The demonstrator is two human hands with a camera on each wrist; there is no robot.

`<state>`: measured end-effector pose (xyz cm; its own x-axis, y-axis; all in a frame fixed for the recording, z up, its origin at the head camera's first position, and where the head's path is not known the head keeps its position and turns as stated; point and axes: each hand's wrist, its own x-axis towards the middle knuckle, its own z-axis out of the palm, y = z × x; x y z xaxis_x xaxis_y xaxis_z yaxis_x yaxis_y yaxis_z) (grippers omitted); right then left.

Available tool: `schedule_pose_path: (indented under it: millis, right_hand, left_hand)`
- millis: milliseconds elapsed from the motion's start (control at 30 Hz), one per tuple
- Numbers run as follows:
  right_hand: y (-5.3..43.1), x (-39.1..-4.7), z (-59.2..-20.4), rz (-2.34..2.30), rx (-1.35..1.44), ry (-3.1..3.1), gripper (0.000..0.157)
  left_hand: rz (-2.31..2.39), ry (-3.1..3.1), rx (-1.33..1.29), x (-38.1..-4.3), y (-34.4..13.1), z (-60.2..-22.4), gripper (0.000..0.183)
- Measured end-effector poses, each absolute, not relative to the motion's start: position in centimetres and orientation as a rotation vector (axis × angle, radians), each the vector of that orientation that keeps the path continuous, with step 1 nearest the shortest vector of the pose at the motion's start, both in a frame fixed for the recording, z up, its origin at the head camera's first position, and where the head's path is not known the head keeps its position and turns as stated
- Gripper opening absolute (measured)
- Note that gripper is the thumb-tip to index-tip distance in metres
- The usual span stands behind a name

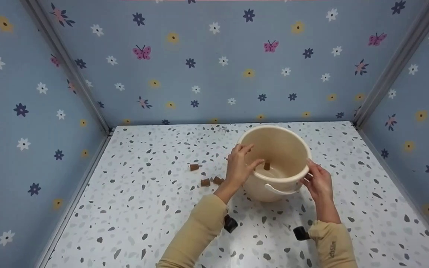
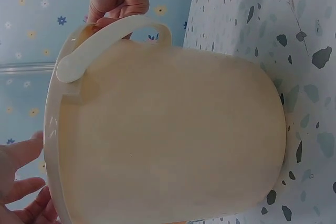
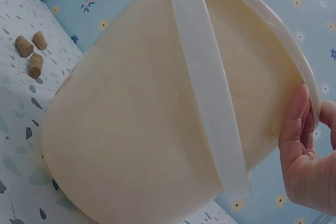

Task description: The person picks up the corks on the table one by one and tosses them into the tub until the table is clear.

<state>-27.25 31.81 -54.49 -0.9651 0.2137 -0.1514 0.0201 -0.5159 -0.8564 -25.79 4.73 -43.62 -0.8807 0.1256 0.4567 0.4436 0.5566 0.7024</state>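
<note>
A cream bucket (image 1: 270,190) with a white handle (image 1: 279,190) stands toward the right of the speckled table. My right hand (image 1: 319,182) pinches its rim on the right side, with fingers below the rim on the outer wall. At the left rim, my left hand (image 1: 238,165) has its fingers spread, the thumb and index finger reaching over the bucket's mouth. In the left wrist view, fingertips of the left hand (image 2: 21,182) are right at the rim. Inside the bucket, a brown cork (image 1: 267,165) shows near the bottom, just beyond the left thumb.
Three corks lie left of the bucket: one cork (image 1: 194,167) apart, a second cork (image 1: 205,182) and a third cork (image 1: 218,181) close together. Flower-patterned walls (image 1: 214,74) enclose the speckled table (image 1: 143,208) at the back and both sides.
</note>
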Motion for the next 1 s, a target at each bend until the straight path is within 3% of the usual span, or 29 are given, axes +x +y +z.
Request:
schedule_pose_path:
  millis: [133, 367, 567, 633, 833, 1000]
  right_hand:
    - [31.2, -26.5, -53.2, 2.571, -0.373, -1.510, 0.023]
    - [27.5, -23.4, -47.4, 2.483, -0.557, -1.561, 0.027]
    - [27.3, -23.0, -46.3, 2.521, -0.624, -1.533, 0.024]
    - [28.3, -24.0, -48.2, 2.491, -0.608, -1.573, 0.027]
    - [34.5, -30.9, -61.2, 2.431, -0.386, -1.532, 0.045]
    - [34.6, -31.5, -62.0, 2.389, -0.457, -1.514, 0.051]
  left_hand:
    - [-1.286, -2.411, -0.462, -25.8, 4.5, -43.5, 0.049]
    - [-1.357, -2.384, -0.441, -26.1, 3.6, -43.7, 0.042]
    - [-1.402, -2.369, -0.432, -26.4, 2.5, -44.0, 0.039]
    - [-1.388, -2.387, -0.416, -26.5, 2.0, -44.2, 0.039]
    - [-1.331, -2.432, -0.370, -27.0, 0.5, -45.3, 0.039]
    - [-1.304, -2.460, -0.314, -27.5, -0.8, -46.3, 0.039]
